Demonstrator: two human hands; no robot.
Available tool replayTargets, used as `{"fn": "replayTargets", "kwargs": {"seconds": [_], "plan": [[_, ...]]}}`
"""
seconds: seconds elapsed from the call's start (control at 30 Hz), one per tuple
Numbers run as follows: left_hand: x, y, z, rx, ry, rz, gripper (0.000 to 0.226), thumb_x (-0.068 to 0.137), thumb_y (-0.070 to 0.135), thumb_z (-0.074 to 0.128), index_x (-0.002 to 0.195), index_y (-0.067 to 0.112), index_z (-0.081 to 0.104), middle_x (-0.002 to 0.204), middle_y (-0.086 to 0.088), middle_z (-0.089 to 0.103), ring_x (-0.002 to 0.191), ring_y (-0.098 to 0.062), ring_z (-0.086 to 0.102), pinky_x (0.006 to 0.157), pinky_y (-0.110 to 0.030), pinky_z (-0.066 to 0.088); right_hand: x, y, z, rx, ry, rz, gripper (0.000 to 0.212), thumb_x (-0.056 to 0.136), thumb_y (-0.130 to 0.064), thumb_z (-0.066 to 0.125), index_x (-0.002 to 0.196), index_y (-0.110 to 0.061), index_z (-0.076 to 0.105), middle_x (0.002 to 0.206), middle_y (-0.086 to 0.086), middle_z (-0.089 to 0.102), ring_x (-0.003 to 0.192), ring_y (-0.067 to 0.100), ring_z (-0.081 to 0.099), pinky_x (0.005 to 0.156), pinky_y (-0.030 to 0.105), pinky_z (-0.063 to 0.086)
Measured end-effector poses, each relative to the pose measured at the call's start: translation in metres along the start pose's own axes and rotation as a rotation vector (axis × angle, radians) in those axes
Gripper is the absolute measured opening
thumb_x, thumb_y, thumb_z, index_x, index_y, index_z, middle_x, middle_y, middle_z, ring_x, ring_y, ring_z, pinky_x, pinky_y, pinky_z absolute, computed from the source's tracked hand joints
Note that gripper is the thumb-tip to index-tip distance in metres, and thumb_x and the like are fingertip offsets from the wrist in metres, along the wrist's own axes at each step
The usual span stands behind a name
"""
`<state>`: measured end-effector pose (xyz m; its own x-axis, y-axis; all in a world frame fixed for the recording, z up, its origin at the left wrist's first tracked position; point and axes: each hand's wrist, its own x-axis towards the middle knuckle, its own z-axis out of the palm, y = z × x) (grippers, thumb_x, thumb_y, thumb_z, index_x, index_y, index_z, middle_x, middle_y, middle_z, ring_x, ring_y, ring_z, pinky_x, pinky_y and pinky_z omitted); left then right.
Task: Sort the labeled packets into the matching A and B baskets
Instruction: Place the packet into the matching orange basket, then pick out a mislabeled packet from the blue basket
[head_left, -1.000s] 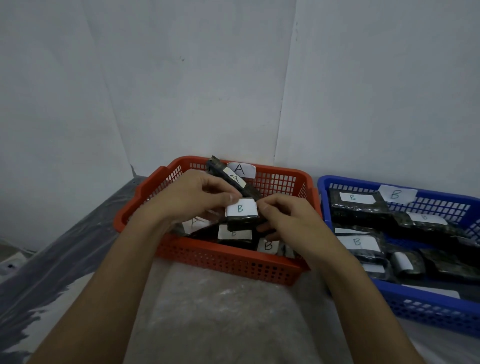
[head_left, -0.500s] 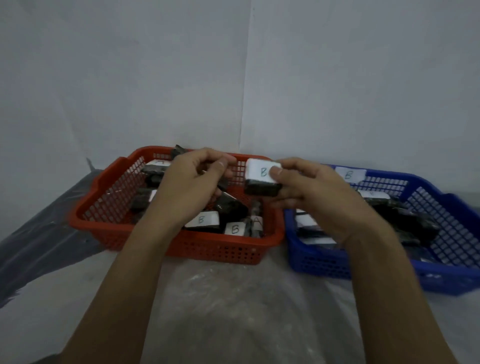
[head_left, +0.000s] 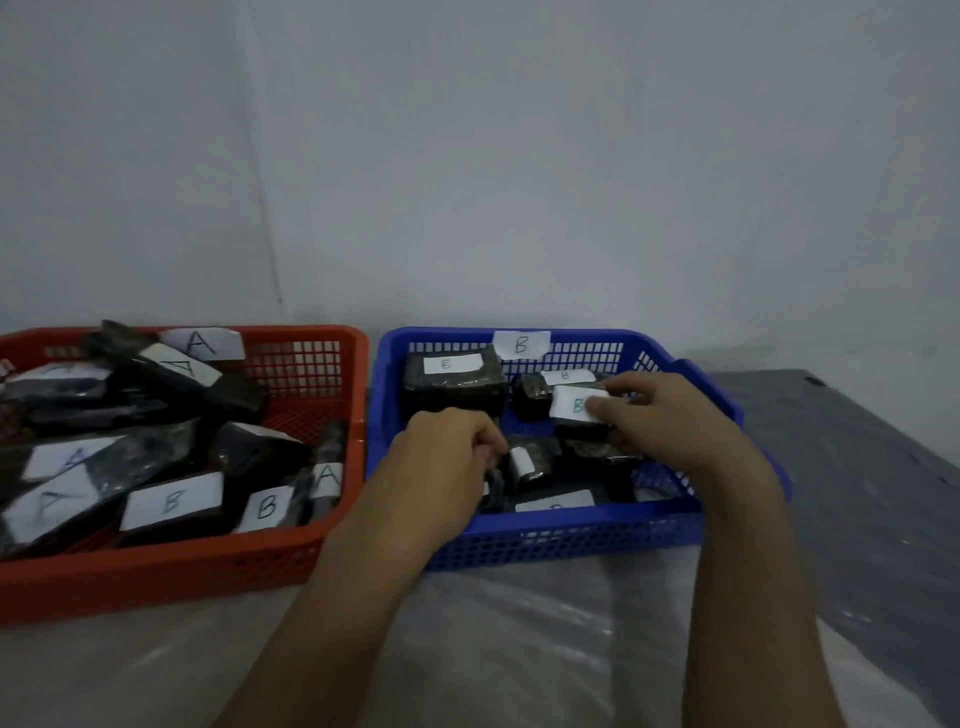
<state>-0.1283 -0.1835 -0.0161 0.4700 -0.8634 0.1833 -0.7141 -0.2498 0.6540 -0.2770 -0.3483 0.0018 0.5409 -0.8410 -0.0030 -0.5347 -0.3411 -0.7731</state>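
Observation:
A red basket (head_left: 156, 571) tagged A (head_left: 202, 344) stands at the left, and a blue basket (head_left: 571, 535) tagged B (head_left: 521, 344) stands right beside it. My right hand (head_left: 670, 421) holds a dark packet with a white B label (head_left: 571, 410) low inside the blue basket, above other B packets. My left hand (head_left: 441, 452) is also in the blue basket, fingers curled against a small dark packet (head_left: 535, 460); whether it grips it is unclear. The red basket holds several A packets and two B packets (head_left: 171, 501) (head_left: 267, 506) near its front wall.
A grey wall (head_left: 467, 156) rises directly behind both baskets. Crinkled clear plastic sheeting (head_left: 493, 623) covers the table in front of them. Dark table surface (head_left: 857, 493) extends to the right of the blue basket.
Both hands moved right, from over the red basket into the blue one. My right hand carried the B packet along and lowered it. The view swung right.

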Motion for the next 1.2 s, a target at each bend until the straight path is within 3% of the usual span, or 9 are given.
{"fn": "replayTargets", "kwargs": {"seconds": [0.2,0.27,0.37,0.53,0.67,0.83,0.93,1.03,1.2], "plan": [[0.005,-0.007,0.002,0.026,0.03,-0.024,0.02,0.098,0.019,0.055,0.099,0.033,0.07,0.093,0.016,0.069,0.075,0.005,0.061,0.057,-0.003,0.042,0.015,-0.01,0.027,0.028,-0.022,-0.017,0.039,0.09,-0.032,0.06,0.126,-0.018,0.058,0.118,0.007,0.066,0.104,0.025,0.065,0.091,0.047,0.055],[0.005,-0.006,0.002,0.036,0.027,-0.026,0.02,0.098,0.02,0.055,0.1,0.035,0.069,0.093,0.016,0.068,0.074,0.006,0.06,0.055,-0.003,0.042,0.019,-0.011,0.032,-0.03,-0.041,0.004,0.015,0.091,-0.017,0.057,0.106,-0.02,0.061,0.11,0.007,0.067,0.099,0.024,0.065,0.087,0.043,0.056],[0.007,-0.006,0.002,0.035,0.028,-0.023,0.02,0.098,0.02,0.054,0.101,0.033,0.069,0.094,0.016,0.068,0.074,0.007,0.06,0.055,-0.001,0.041,0.022,-0.011,0.033,-0.202,-0.063,0.019,0.019,0.089,-0.007,0.058,0.081,-0.021,0.068,0.095,0.003,0.068,0.089,0.017,0.063,0.071,0.027,0.05],[0.007,-0.008,0.004,0.042,0.041,-0.011,0.021,0.098,0.019,0.054,0.1,0.033,0.07,0.093,0.015,0.069,0.075,0.006,0.06,0.056,-0.002,0.04,0.021,-0.014,0.036,-0.416,-0.182,0.013,0.027,0.09,-0.004,0.059,0.103,-0.022,0.076,0.115,0.006,0.069,0.105,0.024,0.062,0.087,0.031,0.05],[0.008,-0.01,0.006,0.033,0.044,-0.002,0.021,0.099,0.018,0.053,0.103,0.03,0.07,0.097,0.011,0.07,0.081,0.001,0.062,0.061,-0.004,0.042,0.026,-0.017,0.045,-0.587,-0.284,-0.059,0.049,0.089,0.003,0.056,0.129,-0.025,0.064,0.131,0.007,0.062,0.115,0.027,0.059,0.084,0.028,0.046],[0.009,-0.011,0.008,0.029,0.045,0.0,0.022,0.099,0.019,0.052,0.102,0.031,0.07,0.097,0.01,0.07,0.081,-0.002,0.064,0.063,-0.007,0.044,0.025,-0.021,0.048,-0.677,-0.297,-0.054,0.043,0.087,-0.001,0.06,0.125,-0.018,0.065,0.125,0.011,0.062,0.108,0.031,0.061,0.091,0.042,0.054],[0.008,-0.012,0.008,0.022,0.042,0.002,0.022,0.099,0.019,0.052,0.101,0.032,0.069,0.096,0.011,0.07,0.079,-0.001,0.063,0.061,-0.007,0.043,0.018,-0.014,0.038,-0.558,-0.277,-0.056,0.042,0.09,-0.007,0.055,0.13,-0.02,0.061,0.128,0.008,0.061,0.112,0.027,0.058,0.087,0.033,0.051],[0.009,-0.012,0.007,0.019,0.043,0.008,0.022,0.099,0.019,0.052,0.101,0.032,0.07,0.096,0.011,0.07,0.078,-0.001,0.063,0.061,-0.007,0.044,0.008,-0.005,0.03,-0.233,-0.214,-0.069,0.031,0.098,-0.017,0.049,0.125,-0.023,0.062,0.108,0.001,0.068,0.093,0.02,0.062,0.07,0.029,0.048],[0.009,-0.011,0.007,0.017,0.044,0.01,0.022,0.099,0.019,0.052,0.101,0.031,0.07,0.097,0.009,0.071,0.08,-0.004,0.065,0.066,-0.011,0.048,0.002,0.0,0.029,0.07,-0.166,-0.126,0.023,0.101,-0.025,0.047,0.11,-0.036,0.066,0.086,-0.014,0.069,0.073,0.003,0.062,0.065,0.023,0.053]]}}
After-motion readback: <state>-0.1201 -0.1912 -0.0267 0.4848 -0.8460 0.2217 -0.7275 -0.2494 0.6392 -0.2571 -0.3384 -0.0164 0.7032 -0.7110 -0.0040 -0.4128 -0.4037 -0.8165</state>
